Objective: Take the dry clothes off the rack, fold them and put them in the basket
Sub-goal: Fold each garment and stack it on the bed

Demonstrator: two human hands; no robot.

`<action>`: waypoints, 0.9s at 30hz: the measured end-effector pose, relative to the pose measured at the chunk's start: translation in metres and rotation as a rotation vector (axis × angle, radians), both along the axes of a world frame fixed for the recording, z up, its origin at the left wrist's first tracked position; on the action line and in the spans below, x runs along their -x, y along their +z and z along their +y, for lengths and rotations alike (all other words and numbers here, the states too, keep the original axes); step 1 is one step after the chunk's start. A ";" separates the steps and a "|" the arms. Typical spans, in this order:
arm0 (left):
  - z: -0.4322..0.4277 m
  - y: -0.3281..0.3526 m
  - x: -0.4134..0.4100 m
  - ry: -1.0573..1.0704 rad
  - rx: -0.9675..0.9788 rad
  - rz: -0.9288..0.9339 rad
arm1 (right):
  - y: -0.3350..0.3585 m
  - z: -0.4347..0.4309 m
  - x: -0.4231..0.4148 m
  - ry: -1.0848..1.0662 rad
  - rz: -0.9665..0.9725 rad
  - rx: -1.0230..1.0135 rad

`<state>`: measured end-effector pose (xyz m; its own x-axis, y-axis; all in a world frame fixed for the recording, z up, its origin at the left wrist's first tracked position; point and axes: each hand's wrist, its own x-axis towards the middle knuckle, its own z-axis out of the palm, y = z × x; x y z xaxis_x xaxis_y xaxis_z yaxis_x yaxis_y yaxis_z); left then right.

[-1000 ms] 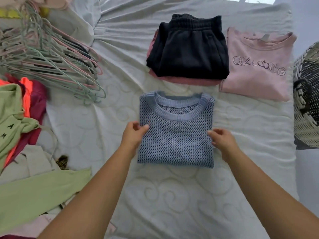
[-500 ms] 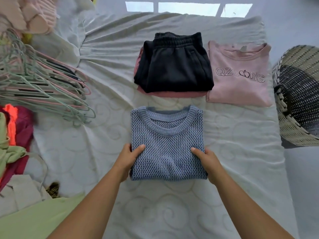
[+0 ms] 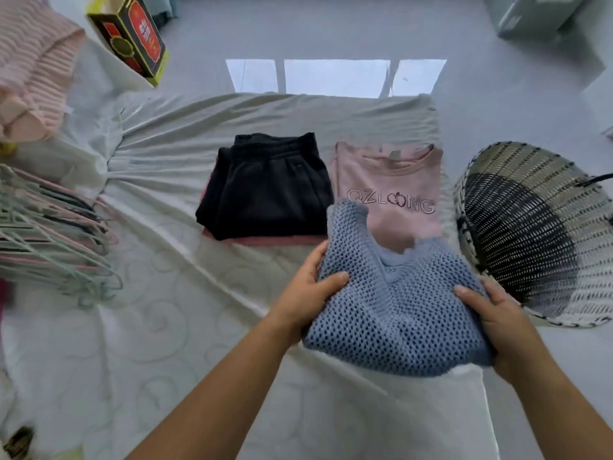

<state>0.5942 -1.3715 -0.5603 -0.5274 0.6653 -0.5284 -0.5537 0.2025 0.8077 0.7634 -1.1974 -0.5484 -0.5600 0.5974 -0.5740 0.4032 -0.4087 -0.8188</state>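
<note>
While the left grip (image 3: 311,290) and right grip (image 3: 494,313) each clamp one side of the folded blue sweater (image 3: 398,313), thumbs on top, it is held between them above the bed (image 3: 166,293). Just right of the right grip stands the basket (image 3: 530,164) (dark inside). Beyond the grips lie a pink shirt (image 3: 388,180), partly hidden by the sweater, and black trousers (image 3: 268,194). Hangers (image 3: 49,234) lie well left of the left grip.
</note>
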 end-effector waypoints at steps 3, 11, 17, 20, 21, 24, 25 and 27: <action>0.064 0.003 0.025 0.036 -0.033 0.102 | 0.006 0.061 0.025 -0.011 0.053 -0.119; 0.122 -0.051 0.099 0.039 0.343 0.366 | -0.077 0.161 0.103 0.114 -0.073 -0.228; 0.134 -0.104 0.081 -0.175 0.680 0.611 | -0.151 0.141 0.098 0.158 -0.342 -0.478; 0.138 -0.118 0.077 -0.245 0.768 0.682 | -0.157 0.139 0.091 0.101 -0.330 -0.531; 0.138 -0.122 0.076 -0.274 0.797 0.718 | -0.154 0.139 0.091 0.092 -0.336 -0.520; 0.129 -0.123 0.070 -0.286 0.735 0.809 | -0.138 0.135 0.088 0.022 -0.303 -0.415; 0.121 -0.118 0.063 -0.261 0.652 0.845 | -0.134 0.131 0.084 0.004 -0.296 -0.392; 0.093 -0.104 0.041 -0.196 0.482 0.896 | -0.128 0.113 0.071 -0.003 -0.287 -0.410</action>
<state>0.5532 -1.2786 -0.6646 -0.7634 0.6041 -0.2287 0.2878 0.6351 0.7168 0.6924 -1.0841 -0.6761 -0.4119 0.8076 -0.4220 0.6353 -0.0775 -0.7684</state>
